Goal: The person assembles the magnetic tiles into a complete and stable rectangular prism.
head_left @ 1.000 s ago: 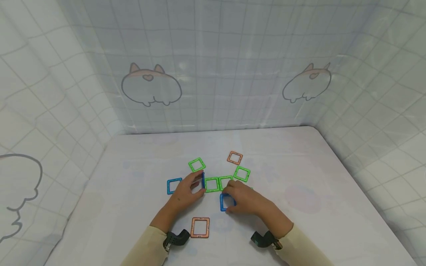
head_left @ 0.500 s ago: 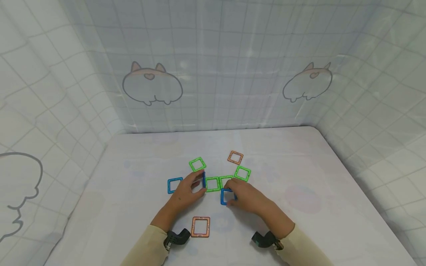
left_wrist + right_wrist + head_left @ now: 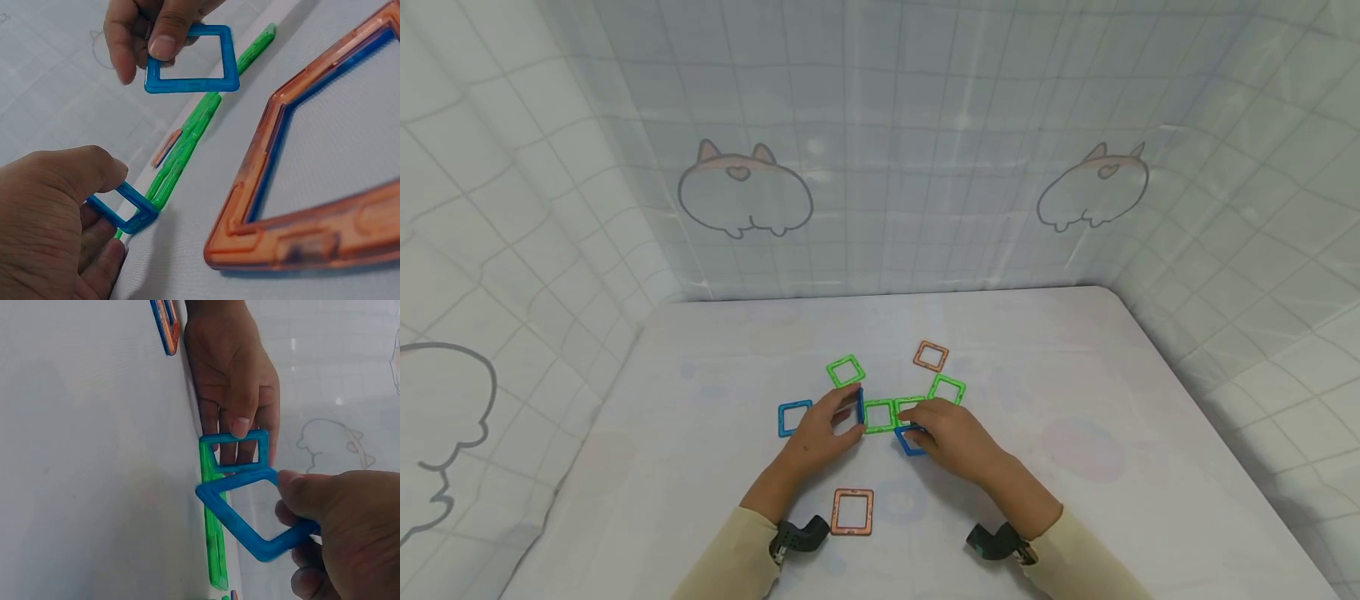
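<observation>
Joining blue squares to the two flat green squares at the middle of the table looks like the step in hand. The left hand pinches an upright blue square at their left end, thumb against fingers. The right hand has a tilted blue square pinched by its right part, at their near right side; whether it touches green, I can't quite tell. I'd say the move calls for lining up edges. Both blue pieces are glossy, hollow frames.
</observation>
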`<state>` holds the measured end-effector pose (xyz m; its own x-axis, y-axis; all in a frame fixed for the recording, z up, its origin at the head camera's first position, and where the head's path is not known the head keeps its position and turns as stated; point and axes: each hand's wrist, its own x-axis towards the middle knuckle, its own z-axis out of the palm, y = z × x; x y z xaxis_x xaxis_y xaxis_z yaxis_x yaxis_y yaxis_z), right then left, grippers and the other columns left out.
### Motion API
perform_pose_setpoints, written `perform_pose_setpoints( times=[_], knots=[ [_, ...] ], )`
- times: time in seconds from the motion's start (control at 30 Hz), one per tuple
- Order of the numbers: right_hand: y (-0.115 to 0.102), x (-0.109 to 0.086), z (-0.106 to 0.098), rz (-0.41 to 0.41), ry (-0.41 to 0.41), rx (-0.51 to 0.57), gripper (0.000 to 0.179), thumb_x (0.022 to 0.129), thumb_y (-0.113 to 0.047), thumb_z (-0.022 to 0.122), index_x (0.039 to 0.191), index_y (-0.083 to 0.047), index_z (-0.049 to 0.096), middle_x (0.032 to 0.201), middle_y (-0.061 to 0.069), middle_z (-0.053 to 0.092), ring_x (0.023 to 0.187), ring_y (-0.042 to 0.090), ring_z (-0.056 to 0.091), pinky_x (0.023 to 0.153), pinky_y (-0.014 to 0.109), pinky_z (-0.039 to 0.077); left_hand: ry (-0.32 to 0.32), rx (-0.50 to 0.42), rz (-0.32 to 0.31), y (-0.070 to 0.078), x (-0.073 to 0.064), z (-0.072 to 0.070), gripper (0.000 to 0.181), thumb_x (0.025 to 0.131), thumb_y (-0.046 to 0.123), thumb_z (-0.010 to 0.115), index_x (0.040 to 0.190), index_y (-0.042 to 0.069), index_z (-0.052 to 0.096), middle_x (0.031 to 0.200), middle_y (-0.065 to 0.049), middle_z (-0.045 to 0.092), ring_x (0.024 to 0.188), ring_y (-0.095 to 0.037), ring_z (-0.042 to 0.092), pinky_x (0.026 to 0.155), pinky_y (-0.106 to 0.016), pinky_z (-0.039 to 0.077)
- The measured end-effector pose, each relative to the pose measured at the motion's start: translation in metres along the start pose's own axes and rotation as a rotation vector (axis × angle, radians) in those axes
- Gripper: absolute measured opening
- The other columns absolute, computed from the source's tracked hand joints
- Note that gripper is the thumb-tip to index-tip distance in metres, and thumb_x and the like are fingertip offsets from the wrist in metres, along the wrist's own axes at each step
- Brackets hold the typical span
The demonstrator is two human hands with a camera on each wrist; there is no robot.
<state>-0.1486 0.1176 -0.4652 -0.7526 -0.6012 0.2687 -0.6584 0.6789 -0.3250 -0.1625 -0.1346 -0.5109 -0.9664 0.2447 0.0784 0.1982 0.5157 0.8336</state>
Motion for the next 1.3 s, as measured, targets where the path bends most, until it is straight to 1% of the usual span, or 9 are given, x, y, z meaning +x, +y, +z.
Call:
perform_pose_setpoints(
  times=[0.2, 0.43, 0.57, 0.77, 0.9, 1.03, 1.13, 1.23, 1.3],
  knots=[
    [0.001, 0.000, 0.001, 0.048, 0.028, 0.068, 0.017, 0.089, -0.026, 0.076, 0.100, -0.015, 0.071, 0.094, -0.008, 0.070, 0.082, 0.002, 0.062, 0.071, 0.021, 0.056, 0.000, -0.004, 0.003, -0.001, 0.001, 0.000, 0.069, 0.089, 0.018, 0.075, 0.150, 0.016, 0.043, 0.150, 0.004, 0.048, 0.138, -0.014, 0.047, 0.106, -0.026, 0.046],
    [0.007, 0.002, 0.002, 0.022, 0.023, 0.149, 0.013, 0.086, -0.022, 0.079, 0.096, -0.015, 0.075, 0.090, -0.007, 0.070, 0.080, 0.002, 0.060, 0.068, 0.021, 0.054, -0.001, 0.007, 0.004, 0.000, 0.002, -0.001, 0.069, 0.089, 0.018, 0.075, 0.150, 0.017, 0.043, 0.150, 0.004, 0.047, 0.137, -0.014, 0.048, 0.106, -0.027, 0.046],
    [0.013, 0.002, 0.005, 0.016, 0.024, 0.248, 0.013, 0.085, -0.021, 0.080, 0.097, -0.015, 0.076, 0.091, -0.009, 0.071, 0.081, 0.001, 0.060, 0.069, 0.020, 0.054, -0.005, 0.004, -0.004, 0.002, 0.003, -0.002, 0.069, 0.089, 0.019, 0.075, 0.150, 0.018, 0.043, 0.150, 0.005, 0.047, 0.137, -0.014, 0.047, 0.107, -0.027, 0.046],
    [0.023, 0.002, 0.012, 0.009, 0.057, 0.391, 0.023, 0.089, -0.018, 0.077, 0.109, -0.008, 0.076, 0.098, -0.005, 0.074, 0.079, 0.002, 0.059, 0.066, 0.019, 0.054, -0.004, 0.009, -0.015, 0.003, 0.003, -0.002, 0.069, 0.089, 0.020, 0.075, 0.150, 0.018, 0.043, 0.150, 0.005, 0.048, 0.137, -0.014, 0.048, 0.107, -0.028, 0.046],
    [0.026, 0.001, 0.014, 0.061, 0.050, 0.478, 0.020, 0.091, -0.015, 0.075, 0.109, -0.006, 0.075, 0.099, -0.003, 0.074, 0.078, 0.005, 0.059, 0.065, 0.021, 0.054, -0.003, 0.015, -0.016, 0.002, 0.003, -0.002, 0.069, 0.089, 0.020, 0.075, 0.150, 0.018, 0.043, 0.150, 0.004, 0.048, 0.137, -0.015, 0.048, 0.107, -0.029, 0.047],
    [0.028, 0.001, 0.014, 0.149, 0.010, 0.563, 0.015, 0.091, -0.018, 0.074, 0.105, -0.012, 0.076, 0.099, -0.006, 0.073, 0.082, 0.006, 0.062, 0.069, 0.022, 0.056, -0.003, 0.015, -0.017, 0.002, 0.003, -0.002, 0.069, 0.090, 0.020, 0.075, 0.150, 0.019, 0.043, 0.150, 0.004, 0.048, 0.137, -0.014, 0.048, 0.107, -0.030, 0.047],
    [0.029, 0.002, 0.016, 0.211, -0.007, 0.615, 0.012, 0.091, -0.015, 0.074, 0.103, -0.013, 0.076, 0.100, -0.003, 0.073, 0.086, 0.010, 0.065, 0.073, 0.024, 0.058, -0.003, 0.009, -0.020, 0.002, 0.002, -0.002, 0.069, 0.089, 0.020, 0.075, 0.150, 0.019, 0.043, 0.150, 0.005, 0.048, 0.137, -0.014, 0.048, 0.107, -0.030, 0.046],
    [0.030, 0.001, 0.018, 0.237, -0.016, 0.676, 0.013, 0.090, -0.012, 0.074, 0.103, -0.012, 0.076, 0.102, 0.000, 0.073, 0.091, 0.012, 0.067, 0.077, 0.024, 0.058, -0.003, 0.005, -0.023, 0.003, 0.002, -0.001, 0.068, 0.089, 0.020, 0.075, 0.150, 0.018, 0.044, 0.150, 0.005, 0.047, 0.137, -0.014, 0.048, 0.107, -0.030, 0.046],
    [0.030, 0.001, 0.018, 0.232, -0.019, 0.711, 0.015, 0.090, -0.012, 0.074, 0.105, -0.010, 0.076, 0.104, 0.002, 0.074, 0.093, 0.012, 0.068, 0.079, 0.023, 0.059, -0.001, 0.004, -0.026, 0.003, 0.002, -0.001, 0.068, 0.089, 0.020, 0.075, 0.150, 0.018, 0.044, 0.150, 0.005, 0.048, 0.137, -0.014, 0.048, 0.107, -0.031, 0.046]
  ],
)
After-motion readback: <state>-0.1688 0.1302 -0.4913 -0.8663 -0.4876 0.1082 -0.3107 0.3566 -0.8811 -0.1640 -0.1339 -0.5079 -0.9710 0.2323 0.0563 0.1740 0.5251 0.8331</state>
